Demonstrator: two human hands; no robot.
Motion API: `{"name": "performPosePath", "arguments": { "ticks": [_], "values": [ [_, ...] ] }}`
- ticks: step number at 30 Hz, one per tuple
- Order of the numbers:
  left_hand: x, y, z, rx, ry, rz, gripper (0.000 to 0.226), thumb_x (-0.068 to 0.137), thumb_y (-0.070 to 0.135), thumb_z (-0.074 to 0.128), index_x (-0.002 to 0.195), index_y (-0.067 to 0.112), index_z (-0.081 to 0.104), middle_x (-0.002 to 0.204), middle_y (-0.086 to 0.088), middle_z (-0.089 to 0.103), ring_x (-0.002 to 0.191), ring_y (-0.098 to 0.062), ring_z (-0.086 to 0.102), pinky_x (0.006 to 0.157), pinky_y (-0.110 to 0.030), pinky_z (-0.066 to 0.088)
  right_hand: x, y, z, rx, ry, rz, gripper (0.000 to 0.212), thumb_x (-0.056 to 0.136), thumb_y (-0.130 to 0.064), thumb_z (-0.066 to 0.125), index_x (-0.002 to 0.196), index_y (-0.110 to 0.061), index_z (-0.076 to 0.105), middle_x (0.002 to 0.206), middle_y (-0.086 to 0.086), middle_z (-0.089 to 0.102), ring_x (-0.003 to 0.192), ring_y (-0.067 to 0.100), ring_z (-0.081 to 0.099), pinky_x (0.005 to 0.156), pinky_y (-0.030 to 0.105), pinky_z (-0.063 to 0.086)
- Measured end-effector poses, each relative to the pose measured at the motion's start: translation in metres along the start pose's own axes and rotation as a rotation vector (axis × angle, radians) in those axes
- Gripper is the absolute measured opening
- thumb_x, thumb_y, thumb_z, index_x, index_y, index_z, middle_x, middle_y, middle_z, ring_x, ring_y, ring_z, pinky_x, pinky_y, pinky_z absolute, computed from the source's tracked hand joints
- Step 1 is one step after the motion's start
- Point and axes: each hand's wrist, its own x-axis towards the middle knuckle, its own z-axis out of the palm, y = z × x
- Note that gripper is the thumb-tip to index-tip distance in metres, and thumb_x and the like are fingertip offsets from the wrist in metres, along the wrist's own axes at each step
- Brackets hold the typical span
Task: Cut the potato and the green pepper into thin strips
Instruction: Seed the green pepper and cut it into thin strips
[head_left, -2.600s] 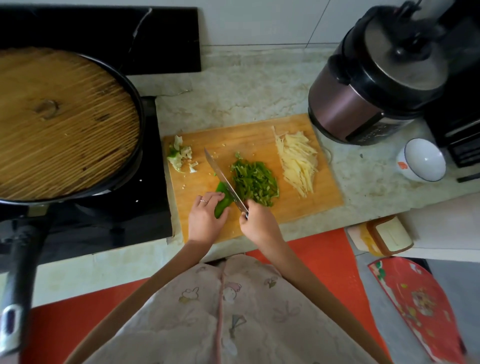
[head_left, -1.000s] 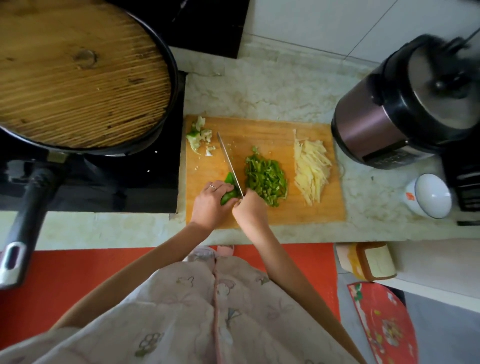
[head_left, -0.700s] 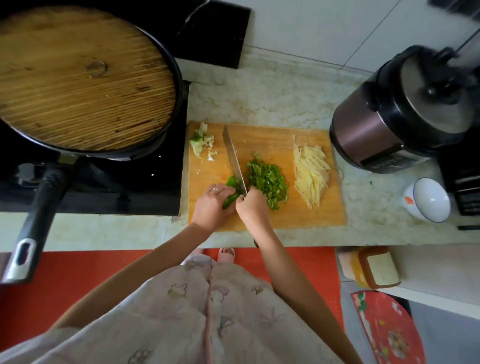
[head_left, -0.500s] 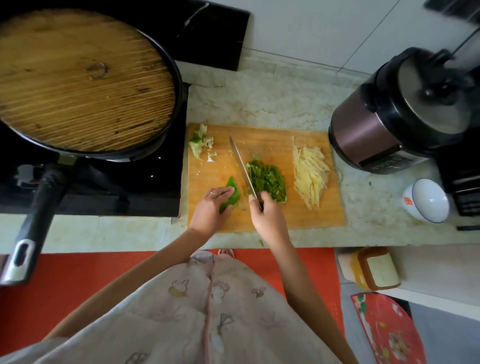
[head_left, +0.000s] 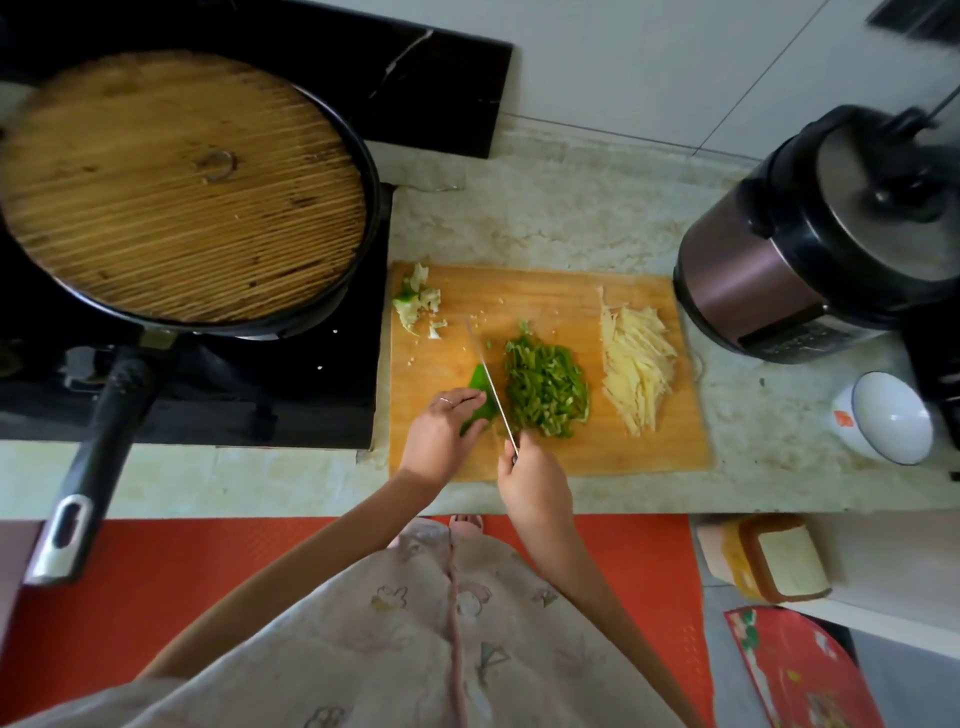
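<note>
Cutting board (head_left: 550, 291): green pepper (head_left: 480, 387) under left hand (head_left: 439, 434)

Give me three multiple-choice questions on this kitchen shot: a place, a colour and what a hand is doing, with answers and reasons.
1. Where on the cutting board are the potato strips? A. Left end, by the stove. B. Right side, nearest the pressure cooker. C. In the white bowl.
2. What colour is the floor mat? A. Blue. B. Grey. C. Orange-red.
3. What is the right hand doing? A. Gripping the knife. B. Lying flat on the board. C. Lifting the pan.
1 B: they lie right of the green pepper strips. 2 C: orange-red shows below the counter. 3 A: its fingers curl round the handle.
</note>
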Motion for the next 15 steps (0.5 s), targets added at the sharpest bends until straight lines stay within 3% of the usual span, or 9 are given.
{"name": "performPosePath", "arguments": {
  "ticks": [8, 15],
  "values": [
    [0.003, -0.003, -0.008, 0.040, -0.043, 0.054, 0.022, 0.077, 0.010, 0.076, 0.099, 0.008, 0.075, 0.103, -0.006, 0.072, 0.088, -0.025, 0.068, 0.061, -0.031, 0.057, 0.046, -0.029, -0.006, 0.160, -0.058, 0.027, 0.031, 0.101, -0.023, 0.036, 0.111, -0.001, 0.056, 0.100, 0.018, 0.065, 0.094, 0.035, 0.062, 0.067, 0.032, 0.042],
    [0.008, 0.000, -0.011, 0.042, -0.025, 0.063, 0.031, 0.067, 0.013, 0.086, 0.096, 0.009, 0.075, 0.099, -0.002, 0.072, 0.080, -0.018, 0.069, 0.060, -0.023, 0.054, 0.024, -0.004, -0.020, 0.136, -0.036, -0.001, 0.026, 0.100, -0.027, 0.040, 0.091, -0.008, 0.055, 0.077, 0.007, 0.058, 0.075, 0.028, 0.057, 0.060, 0.030, 0.037]
  ]
}}
